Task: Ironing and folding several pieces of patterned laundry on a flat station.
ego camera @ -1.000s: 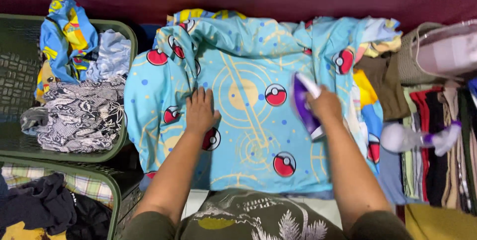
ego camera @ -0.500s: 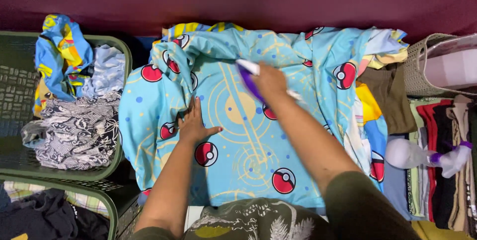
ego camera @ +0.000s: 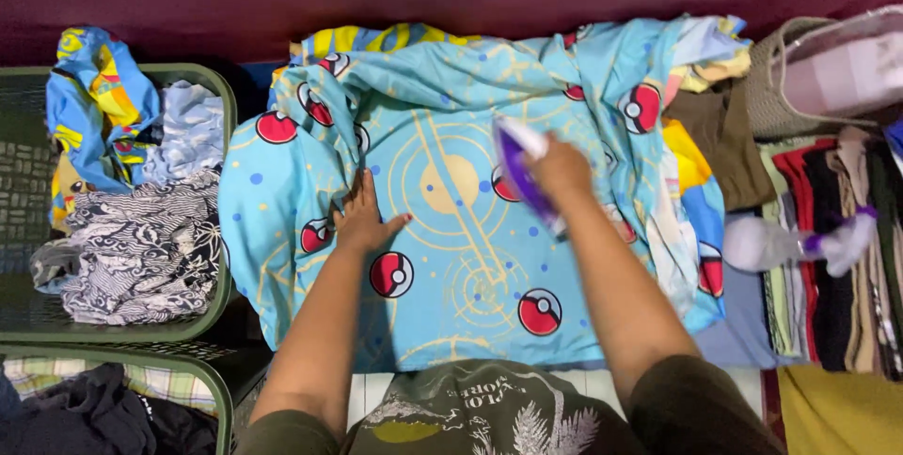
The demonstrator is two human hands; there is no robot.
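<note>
- The right hand [ego camera: 562, 173] is closed around the handle of a purple and white iron [ego camera: 523, 171], which sits on the middle of the blue sheet [ego camera: 451, 257]; hand and iron are blurred, so the grip itself and the iron's sole are hard to make out.
- The left hand [ego camera: 365, 220] lies open and flat, fingers spread, pressing the cloth just left of the iron and holding nothing.
- The sheet is thin, soft cloth, light blue with red and white ball prints, small dots and yellow ring lines; smooth near the hands, bunched into folds at its far edge, and it hides the surface under it.
- To the left, a green plastic basket [ego camera: 221, 97] with a slotted wall holds crumpled clothes, cut off by the picture's edge.
- To the right, a stack of folded clothes [ego camera: 828, 323] in red, dark and tan bands, with a white spray bottle [ego camera: 767, 243] lying on it, blurred.
- Above that, a woven bag [ego camera: 767, 97], partly out of view.
</note>
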